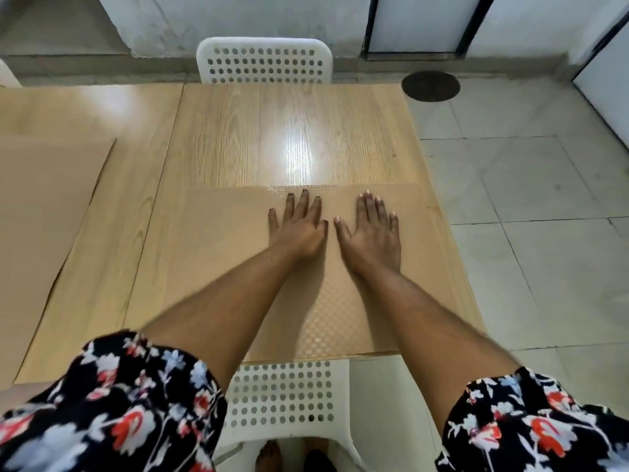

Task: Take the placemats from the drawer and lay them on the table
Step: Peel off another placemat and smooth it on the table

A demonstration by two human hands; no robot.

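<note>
While both hands, left hand (299, 226) and right hand (372, 229), are pressing flat, fingers spread, holding nothing, the placemat (218, 267) at the table's (289, 131) near edge is looking thin, light, floppy; best lifted by an edge.

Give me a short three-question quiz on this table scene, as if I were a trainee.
1. True or false: both hands lie flat on the near placemat.
2. How many white perforated chairs show?
3. Where is the second placemat? A) on the floor B) on the table's left part C) on a chair

Key:
1. True: left hand and right hand press palms down, fingers spread.
2. Two: far chair, near chair.
3. B, on the table.
</note>
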